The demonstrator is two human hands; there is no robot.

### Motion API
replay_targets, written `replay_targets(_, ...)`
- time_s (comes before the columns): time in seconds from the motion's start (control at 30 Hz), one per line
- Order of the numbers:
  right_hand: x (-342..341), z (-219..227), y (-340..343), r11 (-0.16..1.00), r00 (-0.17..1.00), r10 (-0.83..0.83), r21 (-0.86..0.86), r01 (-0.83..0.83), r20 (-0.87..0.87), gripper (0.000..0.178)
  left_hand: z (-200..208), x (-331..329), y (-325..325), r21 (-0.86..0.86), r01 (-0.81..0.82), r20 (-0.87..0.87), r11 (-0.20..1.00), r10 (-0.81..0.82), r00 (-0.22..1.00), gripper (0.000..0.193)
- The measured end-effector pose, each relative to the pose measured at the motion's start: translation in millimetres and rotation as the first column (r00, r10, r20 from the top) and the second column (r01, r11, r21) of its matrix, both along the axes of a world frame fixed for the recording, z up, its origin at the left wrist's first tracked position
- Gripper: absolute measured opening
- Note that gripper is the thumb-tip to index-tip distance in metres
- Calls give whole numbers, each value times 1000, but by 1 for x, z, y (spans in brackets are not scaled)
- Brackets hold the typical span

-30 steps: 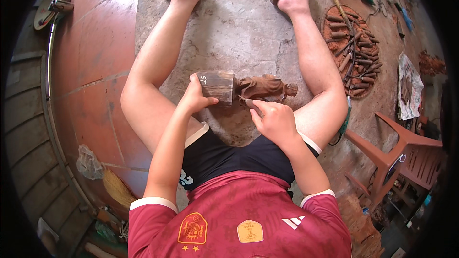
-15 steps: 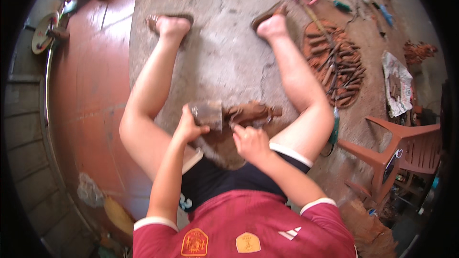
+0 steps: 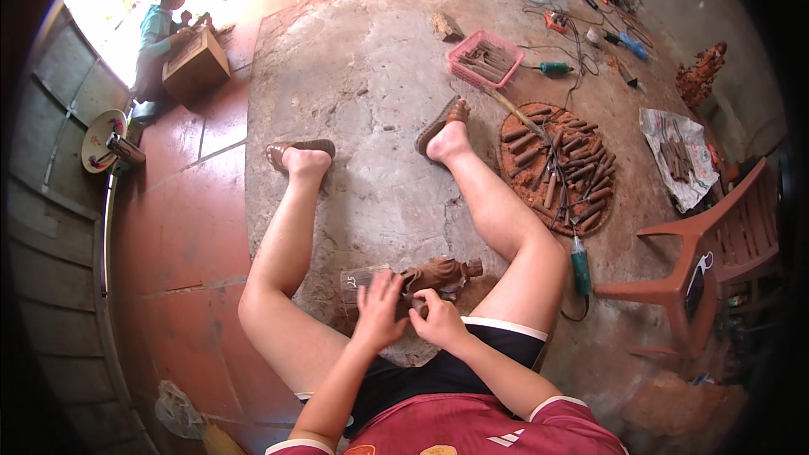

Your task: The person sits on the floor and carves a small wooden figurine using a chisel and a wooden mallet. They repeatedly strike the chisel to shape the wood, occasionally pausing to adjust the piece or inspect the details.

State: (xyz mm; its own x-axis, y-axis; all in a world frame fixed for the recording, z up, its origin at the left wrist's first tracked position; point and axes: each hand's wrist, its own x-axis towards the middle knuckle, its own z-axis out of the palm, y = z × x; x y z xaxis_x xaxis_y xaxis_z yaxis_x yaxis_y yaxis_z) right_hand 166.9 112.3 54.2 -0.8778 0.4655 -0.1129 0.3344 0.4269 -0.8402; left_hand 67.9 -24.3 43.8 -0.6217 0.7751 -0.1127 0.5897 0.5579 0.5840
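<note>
Between my thighs lies a brown carved wooden figure (image 3: pixel 442 273) on its side, its squared block base (image 3: pixel 354 283) toward the left with white marks on it. My left hand (image 3: pixel 381 313) is raised in front of the base with its fingers spread, partly covering it. Close beside it, my right hand (image 3: pixel 442 324) has its fingers curled round a small dark brown piece (image 3: pixel 415 306). That piece's kind is too hidden to tell.
Many brown wooden sticks (image 3: pixel 581 168) lie on a round reddish mat, near a green-handled power tool (image 3: pixel 580 265). Beyond are a pink basket (image 3: pixel 489 63) and cables. A brown plastic chair (image 3: pixel 687 278) stands right. At far left a person (image 3: pixel 160 38) works over a box (image 3: pixel 195 66).
My left hand has left the block base and moved right, beside my right hand, its fingers spreading. The view has tilted up, bringing the other person into sight.
</note>
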Motion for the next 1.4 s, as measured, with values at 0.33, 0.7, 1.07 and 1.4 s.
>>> replay_targets(0.33, 42, 37, 48, 995, 996, 91, -47, -90, 21, 53, -26, 10, 10, 431, -201, 152, 880, 149, 977, 46)
replay_targets(0.7, 248, -62, 151, 618, 531, -786, 430, 658, 315, 32, -45, -7, 13, 601, -490, 524, 631, 151, 838, 27)
replay_targets(1.07, 317, -120, 107, 763, 418, -641, 476, 437, 644, 65, -34, -41, 31, 489, -418, 617, 765, 35, 786, 27)
replay_targets(1.4, 327, -133, 115, 782, 445, -555, 257, 568, 703, 67, -41, -41, 31, 547, -309, 525, 778, -32, 850, 26)
